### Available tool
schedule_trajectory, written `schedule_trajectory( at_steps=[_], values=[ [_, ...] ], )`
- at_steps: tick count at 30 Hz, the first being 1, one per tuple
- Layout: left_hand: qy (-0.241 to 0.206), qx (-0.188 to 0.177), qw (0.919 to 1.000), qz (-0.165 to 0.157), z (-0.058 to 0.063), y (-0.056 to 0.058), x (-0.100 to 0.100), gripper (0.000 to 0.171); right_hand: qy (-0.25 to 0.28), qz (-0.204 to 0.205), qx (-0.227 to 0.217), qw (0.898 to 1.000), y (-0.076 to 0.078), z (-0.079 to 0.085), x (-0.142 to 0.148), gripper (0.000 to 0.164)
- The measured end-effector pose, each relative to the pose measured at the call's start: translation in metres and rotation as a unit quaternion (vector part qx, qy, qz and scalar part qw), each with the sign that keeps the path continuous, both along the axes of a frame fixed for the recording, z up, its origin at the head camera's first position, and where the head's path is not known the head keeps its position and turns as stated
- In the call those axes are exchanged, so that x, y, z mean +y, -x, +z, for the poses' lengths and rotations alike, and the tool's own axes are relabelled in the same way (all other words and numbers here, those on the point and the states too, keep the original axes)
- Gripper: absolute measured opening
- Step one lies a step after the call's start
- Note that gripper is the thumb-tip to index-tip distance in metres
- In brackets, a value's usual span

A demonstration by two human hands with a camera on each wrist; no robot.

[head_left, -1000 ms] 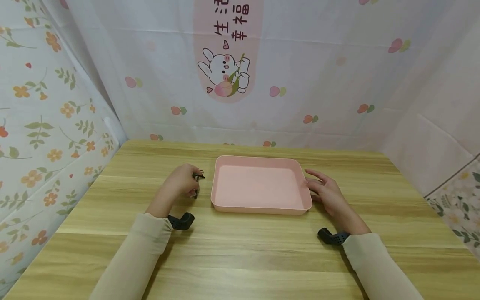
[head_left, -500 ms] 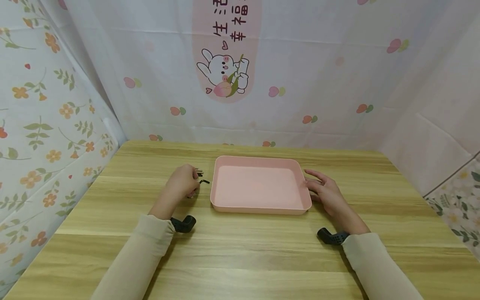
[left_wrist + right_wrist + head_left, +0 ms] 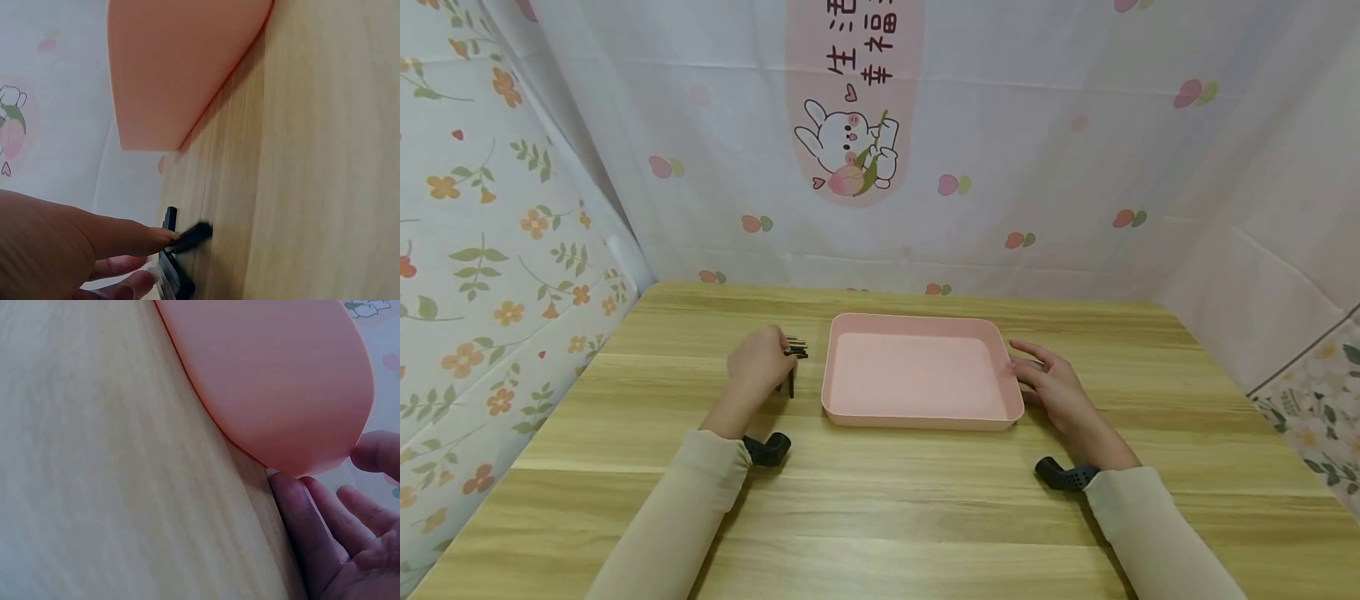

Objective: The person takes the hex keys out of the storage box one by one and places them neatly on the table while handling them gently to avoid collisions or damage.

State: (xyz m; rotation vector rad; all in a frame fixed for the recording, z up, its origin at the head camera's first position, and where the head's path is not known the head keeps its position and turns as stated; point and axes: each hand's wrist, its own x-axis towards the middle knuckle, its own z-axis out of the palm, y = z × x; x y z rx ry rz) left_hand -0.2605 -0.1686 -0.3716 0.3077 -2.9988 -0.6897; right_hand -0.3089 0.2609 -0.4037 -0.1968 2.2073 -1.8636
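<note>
My left hand is at the left of the tray, its thumb and fingers pinching a black hex key. Part of that key is hidden behind the fingers. Several more dark hex keys lie close together just beyond the fingertips, partly covered by the hand. To the right, the fingertips of my right hand touch the outer right wall of a shallow pink tray. In the right wrist view its fingers stretch out, spread along the tray's corner.
The tray sits on a wood-grain table between the hands. A white printed cloth hangs along the back edge, and a floral cloth borders the left side. A gap separates the keys from the tray's left wall.
Around the left fingertips the hex key has shifted: its bent end pointed toward the tray half a second ago, and a dark piece now points toward me. Right hand and tray stay put.
</note>
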Motion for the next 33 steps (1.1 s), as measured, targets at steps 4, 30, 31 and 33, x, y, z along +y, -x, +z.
schedule_trajectory(
  at_steps=[4, 30, 31, 33],
  values=[
    [-0.007, -0.005, 1.0, 0.002, 0.0, -0.001, -0.003, 0.028, 0.0, 0.002, 0.001, 1.0, 0.0, -0.002, 0.0, 0.069],
    [-0.009, 0.019, 0.9994, -0.025, -0.002, 0.001, -0.013, 0.052, -0.12, -0.015, 0.066, 0.99, -0.001, 0.016, -0.011, 0.055],
    [-0.012, 0.019, 0.9994, -0.028, -0.001, 0.001, -0.012, 0.052, -0.132, -0.011, 0.072, 0.989, -0.002, 0.018, -0.011, 0.056],
    [-0.016, 0.018, 0.9991, -0.035, 0.003, 0.0, -0.01, 0.053, -0.158, -0.001, 0.087, 0.984, -0.004, 0.022, -0.011, 0.06]
  ],
)
